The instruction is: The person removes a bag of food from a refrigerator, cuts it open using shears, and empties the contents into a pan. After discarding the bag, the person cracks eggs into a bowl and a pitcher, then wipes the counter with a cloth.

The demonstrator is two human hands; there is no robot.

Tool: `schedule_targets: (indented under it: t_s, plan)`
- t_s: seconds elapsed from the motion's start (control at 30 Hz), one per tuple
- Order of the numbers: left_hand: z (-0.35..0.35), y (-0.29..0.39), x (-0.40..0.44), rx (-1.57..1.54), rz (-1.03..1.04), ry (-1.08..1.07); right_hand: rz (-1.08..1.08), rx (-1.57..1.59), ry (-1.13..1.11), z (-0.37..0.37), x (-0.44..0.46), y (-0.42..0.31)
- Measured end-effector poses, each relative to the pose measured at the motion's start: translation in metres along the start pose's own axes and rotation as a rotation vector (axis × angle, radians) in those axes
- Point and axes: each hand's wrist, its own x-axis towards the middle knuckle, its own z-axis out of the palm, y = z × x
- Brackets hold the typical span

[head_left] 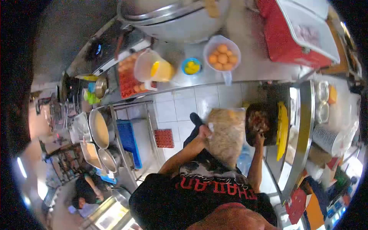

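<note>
My left hand [205, 132] is closed on the upper left edge of a large clear plastic bag [226, 134] full of tan, crumbly-looking pieces. The bag hangs in front of my black shirt. Just right of it is a dark tub [251, 132] with reddish-brown pieces inside. My right hand [260, 138] is at the tub's near side, with its fingers closed at the rim. The fingertips are partly hidden, and blur keeps me from making out exactly what the tub's contents are.
A steel counter holds a jug of yellow liquid [163, 73], a blue bowl [191, 66], a colander of eggs [222, 57] and a red cooler [283, 46]. Yellow trays [282, 130] stand along the right-hand shelf. Large bowls [100, 128] are on the left. Another person [86, 191] is at the lower left.
</note>
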Motion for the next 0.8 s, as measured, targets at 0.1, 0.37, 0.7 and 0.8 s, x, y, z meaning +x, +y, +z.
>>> schedule_targets:
  t_s: [0.1,0.37,0.7,0.8]
  plan:
    - [-0.001,0.024,-0.033,-0.011,0.217,0.051,0.309,0.859,-0.062,0.120,-0.098,-0.066]
    - [-0.076,0.122,-0.166,-0.172,0.802,0.109,-0.548,-0.556,-0.636,0.397,-0.258,-0.181]
    - [-0.120,0.209,-0.285,-0.254,1.301,0.192,-1.392,-1.085,-0.839,0.806,-0.393,-0.235]
    - [-0.123,0.247,-0.280,-0.254,1.342,0.176,-1.378,-0.841,-0.825,0.900,-0.389,-0.234]
